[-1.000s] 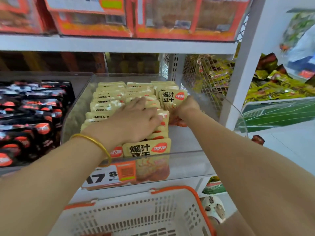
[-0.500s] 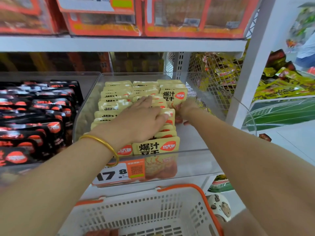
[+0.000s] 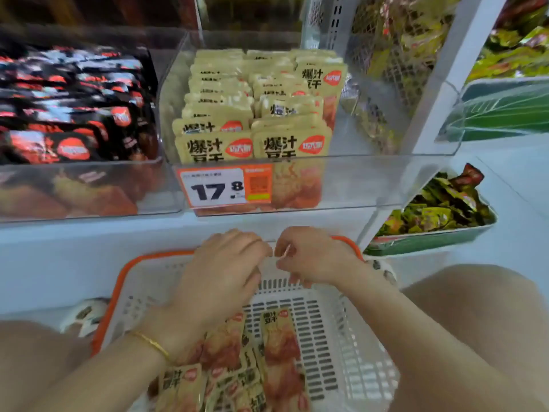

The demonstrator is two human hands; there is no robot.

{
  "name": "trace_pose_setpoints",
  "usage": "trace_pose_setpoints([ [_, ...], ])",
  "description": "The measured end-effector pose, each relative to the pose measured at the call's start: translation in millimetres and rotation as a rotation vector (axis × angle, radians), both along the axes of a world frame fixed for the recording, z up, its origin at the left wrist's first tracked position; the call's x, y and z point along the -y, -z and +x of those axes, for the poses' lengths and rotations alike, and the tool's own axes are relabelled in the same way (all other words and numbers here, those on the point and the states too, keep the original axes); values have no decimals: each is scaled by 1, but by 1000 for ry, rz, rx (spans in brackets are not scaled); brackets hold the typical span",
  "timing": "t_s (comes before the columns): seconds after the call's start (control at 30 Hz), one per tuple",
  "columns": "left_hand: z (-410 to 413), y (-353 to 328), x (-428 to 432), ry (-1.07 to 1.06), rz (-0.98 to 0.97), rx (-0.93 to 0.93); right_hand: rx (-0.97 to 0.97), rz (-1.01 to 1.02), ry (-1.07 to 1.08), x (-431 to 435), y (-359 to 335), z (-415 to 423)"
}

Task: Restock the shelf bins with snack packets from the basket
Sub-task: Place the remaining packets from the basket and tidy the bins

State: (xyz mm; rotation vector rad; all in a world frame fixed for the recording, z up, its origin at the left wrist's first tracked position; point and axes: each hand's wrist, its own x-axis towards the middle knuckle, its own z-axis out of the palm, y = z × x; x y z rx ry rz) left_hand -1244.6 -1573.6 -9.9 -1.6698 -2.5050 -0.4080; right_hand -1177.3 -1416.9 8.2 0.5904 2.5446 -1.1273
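Note:
A clear shelf bin point(image 3: 371, 179) holds rows of yellow snack packets point(image 3: 255, 114) standing upright, filling its left and middle. Below it sits a white basket with an orange rim point(image 3: 341, 337), and several of the same packets point(image 3: 276, 361) lie flat in it. My left hand point(image 3: 225, 272) and my right hand point(image 3: 312, 257) hover side by side over the basket's far edge, almost touching. Their fingers are loosely curled downward and nothing shows in either hand. A gold bracelet circles my left wrist.
A neighbouring clear bin point(image 3: 89, 188) at left is full of black-and-red packets. An orange price label point(image 3: 225, 187) reading 17.8 is on the yellow bin's front. A green tray of green packets point(image 3: 430, 236) stands lower right, beside a white shelf post point(image 3: 445, 84).
Both hands have left the yellow packets in the bin and dropped to the basket. The view has tilted down, so the basket's contents now show.

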Motion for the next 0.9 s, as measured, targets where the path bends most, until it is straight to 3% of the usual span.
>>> trace_pose_setpoints([
  [0.07,-8,33,9,-40,-132,62,230,99,-182,5,60,-16],
  [0.17,-16,65,20,-83,-208,143,390,247,-373,10,159,-11],
  [0.23,-18,76,22,-109,-228,185,466,259,-291,14,208,4],
  [0.37,-20,85,23,-138,-252,248,467,116,163,31,264,22],
  [0.53,-17,91,29,-189,-314,262,529,148,310,43,290,17],
  [0.67,-20,93,27,-216,-394,275,499,38,498,43,299,13],
  [0.8,-20,92,23,-227,-458,287,518,-121,400,33,276,8],
  [0.9,-23,85,21,-261,-451,342,498,-304,335,14,223,-1],
])
